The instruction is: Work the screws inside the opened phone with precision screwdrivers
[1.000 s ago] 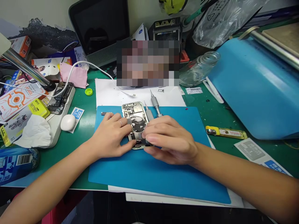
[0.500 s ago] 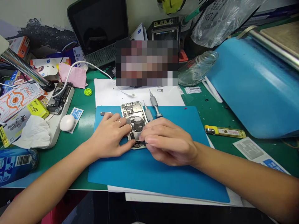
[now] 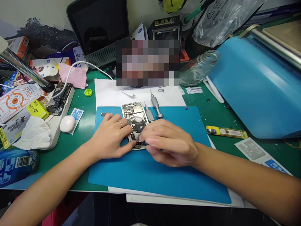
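An opened smartphone [image 3: 138, 121], its inner parts bare, lies on the blue mat [image 3: 150, 182]. My left hand [image 3: 114, 136], a ring on one finger, holds the phone's left edge, thumb at the lower left corner. Over the phone's lower right corner, my right hand [image 3: 170, 142] is closed in a pinch. A small dark bit shows at its fingertips, but the fingers hide what it is. Just beyond that hand lie two grey precision screwdrivers [image 3: 155, 103]. A small metal piece [image 3: 106, 114] rests left of the phone.
A white cable [image 3: 94, 66] runs onto white paper [image 3: 105, 94]. At left are a white earbud case [image 3: 67, 123], another opened phone [image 3: 60, 99] and boxes. To the right lie a glass jar [image 3: 197, 70], a yellow cutter [image 3: 225, 132] and a large blue sheet [image 3: 244, 94]. Pixelation covers part of the back.
Almost nothing differs. Both hands stay at the phone, with only a very slight shift of the right fingertips.
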`<action>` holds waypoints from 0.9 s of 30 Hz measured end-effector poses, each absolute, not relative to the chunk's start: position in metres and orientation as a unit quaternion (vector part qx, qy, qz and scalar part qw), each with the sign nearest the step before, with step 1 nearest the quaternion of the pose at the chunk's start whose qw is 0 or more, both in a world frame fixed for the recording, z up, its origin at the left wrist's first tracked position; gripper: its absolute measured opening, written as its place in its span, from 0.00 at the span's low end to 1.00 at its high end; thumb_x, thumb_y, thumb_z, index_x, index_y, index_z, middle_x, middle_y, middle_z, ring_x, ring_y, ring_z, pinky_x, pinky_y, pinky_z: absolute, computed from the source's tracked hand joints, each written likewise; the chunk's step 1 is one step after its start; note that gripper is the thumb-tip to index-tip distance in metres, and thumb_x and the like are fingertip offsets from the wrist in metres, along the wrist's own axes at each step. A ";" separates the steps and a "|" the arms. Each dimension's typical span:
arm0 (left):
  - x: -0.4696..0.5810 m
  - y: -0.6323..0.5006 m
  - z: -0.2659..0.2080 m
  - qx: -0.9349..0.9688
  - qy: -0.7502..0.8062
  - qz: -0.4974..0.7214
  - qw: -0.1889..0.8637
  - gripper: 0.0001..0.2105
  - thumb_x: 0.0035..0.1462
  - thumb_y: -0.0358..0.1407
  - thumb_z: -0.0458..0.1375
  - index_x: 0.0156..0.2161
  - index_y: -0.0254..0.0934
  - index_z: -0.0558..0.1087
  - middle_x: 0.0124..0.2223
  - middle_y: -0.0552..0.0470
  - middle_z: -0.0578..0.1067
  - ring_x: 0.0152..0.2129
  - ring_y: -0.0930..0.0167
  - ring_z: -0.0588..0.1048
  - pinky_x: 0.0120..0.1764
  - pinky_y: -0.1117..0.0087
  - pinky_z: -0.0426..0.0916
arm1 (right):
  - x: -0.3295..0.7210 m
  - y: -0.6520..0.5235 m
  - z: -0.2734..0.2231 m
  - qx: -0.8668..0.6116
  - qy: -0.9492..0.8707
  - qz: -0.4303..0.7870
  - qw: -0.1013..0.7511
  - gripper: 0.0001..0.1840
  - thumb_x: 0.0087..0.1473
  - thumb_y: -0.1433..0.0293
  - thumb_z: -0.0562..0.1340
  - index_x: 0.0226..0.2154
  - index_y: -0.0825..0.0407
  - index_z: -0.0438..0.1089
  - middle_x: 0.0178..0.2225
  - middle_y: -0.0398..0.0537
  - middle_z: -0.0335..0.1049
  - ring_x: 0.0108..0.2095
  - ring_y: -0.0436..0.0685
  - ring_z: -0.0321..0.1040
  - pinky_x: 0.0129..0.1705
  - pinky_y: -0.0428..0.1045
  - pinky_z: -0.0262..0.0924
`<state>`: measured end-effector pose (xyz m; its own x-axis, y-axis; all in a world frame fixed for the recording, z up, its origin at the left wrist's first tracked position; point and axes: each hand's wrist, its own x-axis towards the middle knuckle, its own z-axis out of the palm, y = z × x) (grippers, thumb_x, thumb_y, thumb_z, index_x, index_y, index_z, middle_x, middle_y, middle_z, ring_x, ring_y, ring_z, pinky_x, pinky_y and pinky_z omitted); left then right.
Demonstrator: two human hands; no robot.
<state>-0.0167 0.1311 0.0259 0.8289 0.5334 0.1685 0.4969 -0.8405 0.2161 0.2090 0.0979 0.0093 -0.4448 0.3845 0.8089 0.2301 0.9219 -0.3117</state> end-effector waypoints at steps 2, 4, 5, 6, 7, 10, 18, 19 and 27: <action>-0.017 0.131 0.027 0.953 0.270 0.111 0.082 0.15 0.68 0.45 0.53 0.33 0.38 0.69 0.34 0.49 0.74 0.34 0.65 0.67 0.40 0.58 0.56 | 0.209 0.098 0.010 -0.177 -0.848 0.079 0.493 0.14 0.63 0.78 0.58 0.51 0.53 0.66 0.37 0.49 0.78 0.40 0.53 0.77 0.44 0.52 0.75; -0.016 0.131 0.027 0.953 0.270 0.110 0.083 0.15 0.68 0.45 0.53 0.33 0.38 0.69 0.34 0.49 0.74 0.33 0.64 0.67 0.40 0.58 0.56 | 0.209 0.098 0.011 -0.176 -0.848 0.080 0.493 0.15 0.62 0.80 0.58 0.51 0.54 0.66 0.36 0.49 0.78 0.39 0.53 0.77 0.45 0.52 0.76; -0.016 0.131 0.027 0.953 0.270 0.109 0.083 0.15 0.68 0.45 0.53 0.33 0.38 0.69 0.34 0.49 0.74 0.33 0.64 0.67 0.40 0.57 0.56 | 0.209 0.098 0.011 -0.176 -0.848 0.079 0.494 0.15 0.61 0.80 0.58 0.51 0.54 0.66 0.35 0.49 0.78 0.38 0.53 0.77 0.44 0.51 0.76; -0.016 0.131 0.027 0.953 0.270 0.107 0.082 0.14 0.68 0.44 0.53 0.33 0.38 0.69 0.34 0.49 0.74 0.33 0.64 0.67 0.40 0.58 0.56 | 0.209 0.098 0.010 -0.178 -0.847 0.079 0.494 0.15 0.62 0.80 0.58 0.50 0.54 0.66 0.35 0.48 0.77 0.37 0.53 0.77 0.43 0.51 0.76; -0.016 0.131 0.027 0.953 0.270 0.106 0.082 0.14 0.68 0.44 0.53 0.33 0.38 0.69 0.34 0.49 0.75 0.34 0.64 0.67 0.40 0.58 0.56 | 0.208 0.098 0.010 -0.180 -0.847 0.078 0.494 0.15 0.62 0.80 0.58 0.50 0.54 0.66 0.34 0.48 0.77 0.37 0.52 0.76 0.43 0.51 0.76; -0.016 0.131 0.027 0.953 0.271 0.103 0.083 0.14 0.68 0.44 0.53 0.33 0.38 0.69 0.34 0.49 0.75 0.34 0.64 0.67 0.40 0.58 0.56 | 0.208 0.098 0.009 -0.178 -0.845 0.078 0.498 0.13 0.63 0.79 0.58 0.50 0.54 0.66 0.34 0.47 0.77 0.37 0.52 0.76 0.42 0.51 0.76; -0.016 0.131 0.027 0.954 0.268 0.103 0.079 0.14 0.68 0.44 0.53 0.33 0.38 0.69 0.34 0.49 0.75 0.34 0.64 0.67 0.40 0.58 0.56 | 0.208 0.099 0.009 -0.179 -0.846 0.080 0.496 0.15 0.62 0.80 0.58 0.51 0.54 0.66 0.36 0.48 0.77 0.38 0.52 0.77 0.43 0.51 0.76; -0.016 0.131 0.027 0.955 0.268 0.104 0.078 0.14 0.68 0.44 0.53 0.33 0.38 0.69 0.34 0.49 0.75 0.34 0.64 0.67 0.40 0.58 0.55 | 0.208 0.099 0.010 -0.179 -0.845 0.078 0.497 0.15 0.62 0.79 0.58 0.51 0.54 0.66 0.35 0.47 0.77 0.37 0.52 0.76 0.42 0.50 0.75; -0.016 0.131 0.027 0.955 0.264 0.110 0.075 0.13 0.68 0.43 0.54 0.33 0.38 0.69 0.33 0.51 0.74 0.33 0.65 0.66 0.40 0.58 0.55 | 0.209 0.100 0.010 -0.178 -0.847 0.078 0.494 0.18 0.62 0.79 0.58 0.54 0.53 0.65 0.36 0.48 0.78 0.38 0.53 0.77 0.42 0.51 0.76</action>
